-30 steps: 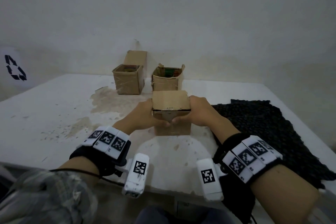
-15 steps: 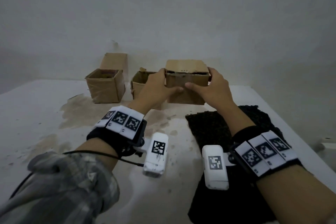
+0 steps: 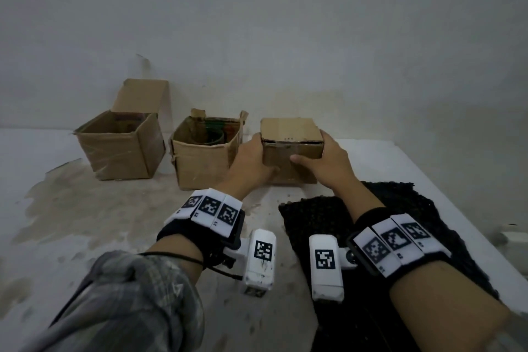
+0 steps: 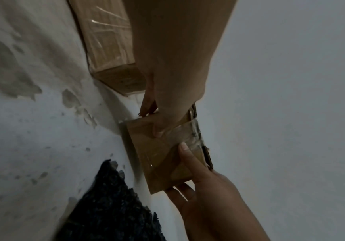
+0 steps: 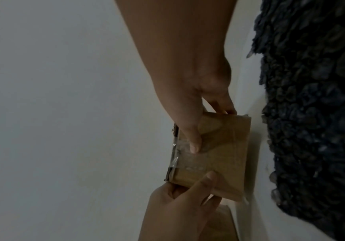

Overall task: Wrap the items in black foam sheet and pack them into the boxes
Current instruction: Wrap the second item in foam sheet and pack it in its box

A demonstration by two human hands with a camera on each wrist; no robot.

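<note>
A closed cardboard box (image 3: 291,140) with tape on its front is at the back of the table, just right of two open boxes. My left hand (image 3: 251,160) grips its left side and my right hand (image 3: 325,157) grips its right side, both thumbs lying on the front face. In the left wrist view the left thumb presses the taped box (image 4: 163,154). In the right wrist view the right thumb lies on the box (image 5: 219,159). The box's bottom looks down on the table or just above it. The black foam sheet (image 3: 380,208) lies flat under my right forearm.
Two open cardboard boxes stand along the wall: the left one (image 3: 120,148) with its flap up, the middle one (image 3: 205,163) with coloured items inside. The white table (image 3: 85,223) is stained. Its right edge runs close past the foam sheet (image 5: 311,114).
Both hands carried the closed box from the table's near middle to the back, and set it low beside the middle open box. The view shifted with them.
</note>
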